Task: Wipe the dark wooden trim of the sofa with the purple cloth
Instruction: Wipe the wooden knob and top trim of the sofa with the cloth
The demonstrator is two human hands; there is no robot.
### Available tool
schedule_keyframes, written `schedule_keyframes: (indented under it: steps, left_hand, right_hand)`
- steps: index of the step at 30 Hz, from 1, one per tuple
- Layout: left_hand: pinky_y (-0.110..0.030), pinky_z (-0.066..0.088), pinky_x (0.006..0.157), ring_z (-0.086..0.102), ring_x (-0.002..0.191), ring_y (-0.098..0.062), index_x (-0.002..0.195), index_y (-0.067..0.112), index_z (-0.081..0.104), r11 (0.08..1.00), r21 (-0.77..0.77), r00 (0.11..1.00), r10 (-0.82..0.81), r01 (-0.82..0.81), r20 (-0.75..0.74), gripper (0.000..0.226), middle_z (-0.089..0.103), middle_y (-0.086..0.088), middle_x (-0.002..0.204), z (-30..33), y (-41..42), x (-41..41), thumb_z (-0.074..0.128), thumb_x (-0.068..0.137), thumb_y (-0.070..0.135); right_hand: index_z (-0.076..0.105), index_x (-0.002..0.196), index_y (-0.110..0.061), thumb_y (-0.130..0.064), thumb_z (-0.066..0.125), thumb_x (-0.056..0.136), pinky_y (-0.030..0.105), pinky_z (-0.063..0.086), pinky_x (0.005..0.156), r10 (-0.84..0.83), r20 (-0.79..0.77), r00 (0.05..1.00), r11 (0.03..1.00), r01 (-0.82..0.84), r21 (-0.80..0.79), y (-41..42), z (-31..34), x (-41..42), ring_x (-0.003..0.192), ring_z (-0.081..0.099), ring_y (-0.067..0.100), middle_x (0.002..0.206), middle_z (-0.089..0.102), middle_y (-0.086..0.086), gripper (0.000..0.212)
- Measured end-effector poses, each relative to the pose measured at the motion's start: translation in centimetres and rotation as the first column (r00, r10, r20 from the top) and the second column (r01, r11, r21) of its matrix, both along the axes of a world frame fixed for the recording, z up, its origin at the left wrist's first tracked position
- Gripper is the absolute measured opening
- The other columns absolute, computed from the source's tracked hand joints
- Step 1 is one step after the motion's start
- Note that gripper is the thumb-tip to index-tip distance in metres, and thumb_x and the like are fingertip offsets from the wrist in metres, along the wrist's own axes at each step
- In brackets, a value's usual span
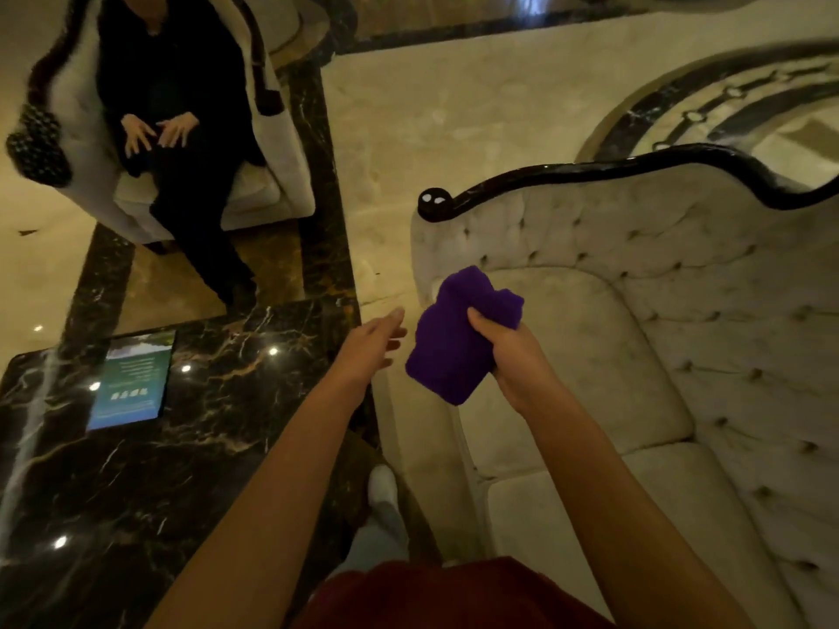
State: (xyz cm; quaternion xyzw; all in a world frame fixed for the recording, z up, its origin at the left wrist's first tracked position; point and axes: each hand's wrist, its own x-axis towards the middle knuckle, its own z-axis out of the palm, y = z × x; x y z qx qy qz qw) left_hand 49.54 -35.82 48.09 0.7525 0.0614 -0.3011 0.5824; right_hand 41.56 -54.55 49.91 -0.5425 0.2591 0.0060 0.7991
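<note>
A bunched purple cloth [447, 338] hangs in the air over the sofa's near arm, gripped from the right by my right hand [513, 356]. My left hand [370, 345] is open just left of the cloth, fingers stretched forward, holding nothing. The cream tufted sofa [681, 338] fills the right side. Its dark glossy wooden trim [590, 172] curves along the top of the backrest and ends in a round knob [433, 202] above the arm. Both hands are below the trim and apart from it.
A black marble table [136, 469] with a screen or card [129, 381] on it stands to my left. A person in black sits in a cream armchair [268, 183] at the far left. Pale marble floor lies between the armchair and the sofa.
</note>
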Motion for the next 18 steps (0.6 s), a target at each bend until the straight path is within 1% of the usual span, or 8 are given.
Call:
schedule_keyframes:
  steps: [2,4,6,8,12,13,15,18]
  left_hand:
    - [-0.044,0.054,0.106,0.070,0.116,-0.020,0.128,0.025,0.072,0.989,-0.122,0.994,-0.093,0.087,-0.049,0.054,0.075,0.002,0.125,0.6,-1.7,2.9,0.059,0.095,0.066]
    - [-0.037,0.060,0.094,0.075,0.110,-0.017,0.118,0.033,0.078,0.957,-0.255,0.977,-0.176,0.140,-0.122,0.059,0.078,0.004,0.120,1.2,-3.0,5.4,0.068,0.080,0.077]
    - [-0.033,0.060,0.089,0.074,0.111,-0.013,0.116,0.037,0.078,0.916,-0.351,0.958,-0.254,0.195,-0.132,0.063,0.077,0.006,0.123,1.6,-4.1,8.0,0.072,0.071,0.081]
    - [-0.029,0.062,0.085,0.072,0.116,-0.014,0.117,0.039,0.078,0.875,-0.417,0.937,-0.324,0.246,-0.128,0.055,0.076,0.005,0.127,1.8,-5.3,10.2,0.071,0.078,0.076]
    - [-0.032,0.062,0.086,0.073,0.116,-0.020,0.118,0.033,0.077,0.850,-0.413,0.907,-0.405,0.326,-0.118,0.040,0.076,-0.001,0.126,1.7,-8.2,13.6,0.079,0.085,0.055]
    - [-0.033,0.062,0.087,0.074,0.114,-0.020,0.119,0.033,0.076,0.852,-0.402,0.906,-0.409,0.336,-0.111,0.037,0.077,0.000,0.124,1.6,-9.2,14.3,0.081,0.086,0.049]
    - [-0.037,0.062,0.089,0.074,0.112,-0.019,0.122,0.032,0.073,0.852,-0.380,0.900,-0.424,0.361,-0.095,0.036,0.077,0.002,0.122,1.2,-11.1,15.9,0.081,0.088,0.039]
    - [-0.037,0.062,0.091,0.074,0.111,-0.018,0.115,0.039,0.076,0.847,-0.368,0.890,-0.445,0.383,-0.099,0.028,0.077,0.004,0.121,1.0,-13.9,18.8,0.079,0.087,0.036]
  right_hand:
    - [0.067,0.125,-0.025,-0.030,0.071,0.097,0.033,0.061,0.090,-0.045,0.022,0.999,0.997,0.043,0.067,-0.6,0.6,2.1,0.111,0.074,0.013,0.117,0.079,-0.004,0.028]
    - [0.068,0.128,-0.022,-0.034,0.078,0.089,0.030,0.063,0.083,-0.092,0.027,0.995,0.988,0.088,0.123,-1.1,1.3,4.0,0.113,0.073,0.016,0.121,0.078,-0.001,0.042]
    - [0.068,0.130,-0.021,-0.038,0.079,0.083,0.033,0.063,0.085,-0.156,0.021,0.988,0.982,0.152,0.114,-1.4,2.0,5.9,0.115,0.073,0.019,0.122,0.077,0.001,0.052]
    - [0.066,0.132,-0.020,-0.040,0.075,0.084,0.038,0.061,0.090,-0.229,0.021,0.973,0.971,0.227,0.080,-2.1,2.1,7.7,0.115,0.073,0.019,0.123,0.077,0.001,0.053]
    - [0.063,0.134,-0.022,-0.035,0.063,0.101,0.033,0.063,0.090,-0.295,0.036,0.955,0.953,0.297,-0.058,-4.2,1.3,10.4,0.115,0.072,0.015,0.124,0.076,-0.002,0.036]
    - [0.062,0.136,-0.021,-0.035,0.061,0.103,0.035,0.062,0.093,-0.310,0.026,0.950,0.949,0.311,-0.055,-4.9,0.9,11.2,0.117,0.071,0.016,0.126,0.075,-0.001,0.036]
    - [0.061,0.139,-0.018,-0.039,0.061,0.100,0.044,0.058,0.100,-0.332,0.006,0.943,0.943,0.332,0.019,-6.5,-0.4,12.4,0.122,0.068,0.023,0.132,0.072,0.006,0.043]
    - [0.062,0.139,-0.015,-0.044,0.065,0.095,0.047,0.057,0.100,-0.307,0.021,0.951,0.916,0.289,0.279,-9.4,-2.4,14.7,0.129,0.064,0.032,0.138,0.067,0.014,0.053]
